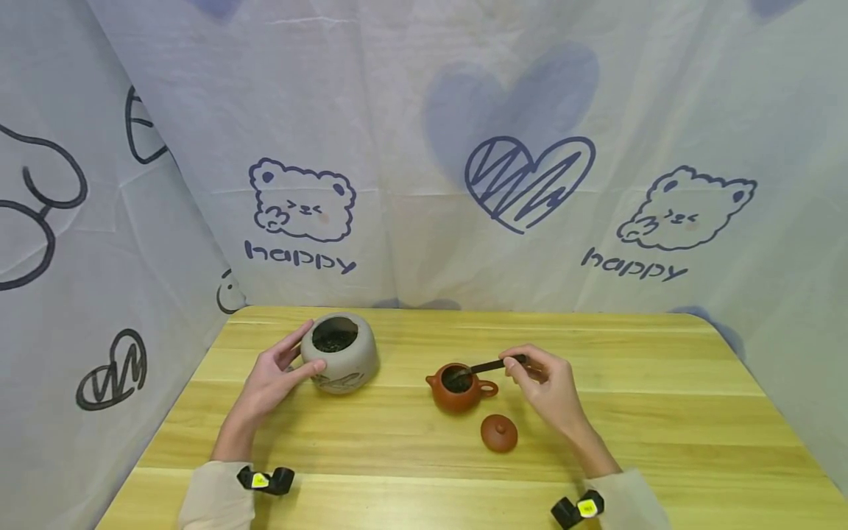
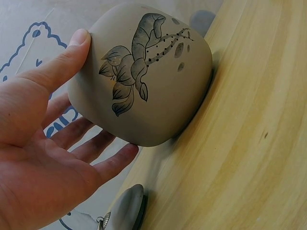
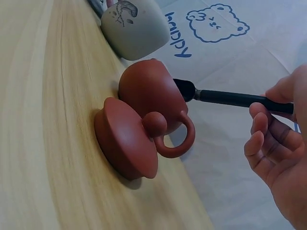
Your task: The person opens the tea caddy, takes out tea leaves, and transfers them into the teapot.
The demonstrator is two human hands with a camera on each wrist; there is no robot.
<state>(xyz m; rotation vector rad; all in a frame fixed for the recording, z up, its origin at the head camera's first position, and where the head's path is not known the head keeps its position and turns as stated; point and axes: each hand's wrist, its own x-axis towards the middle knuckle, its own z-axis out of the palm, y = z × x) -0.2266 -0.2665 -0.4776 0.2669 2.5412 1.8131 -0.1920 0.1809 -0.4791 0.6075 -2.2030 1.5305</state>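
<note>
A grey rounded jar point(image 1: 344, 364) with dark dry leaves inside stands on the left, tilted slightly. My left hand point(image 1: 274, 375) holds it from the side, thumb near the rim and fingers round its far side. A painted leaf pattern shows on the jar point(image 2: 144, 72) in the left wrist view. My right hand point(image 1: 546, 379) pinches the handle of a dark tea scoop point(image 1: 490, 366) between thumb and fingers. The scoop's head reaches into the mouth of a small red-brown clay teapot point(image 1: 453, 399), where dark contents show. In the right wrist view, the scoop point(image 3: 230, 97) slants over the teapot's rim.
The teapot's round lid point(image 1: 499, 434), knob up, lies on the wooden table point(image 1: 371, 471) just in front of the pot. A grey rounded piece point(image 2: 127, 208) with a small metal fitting sits beside the jar. Printed cloth point(image 1: 411, 147) hangs behind the table.
</note>
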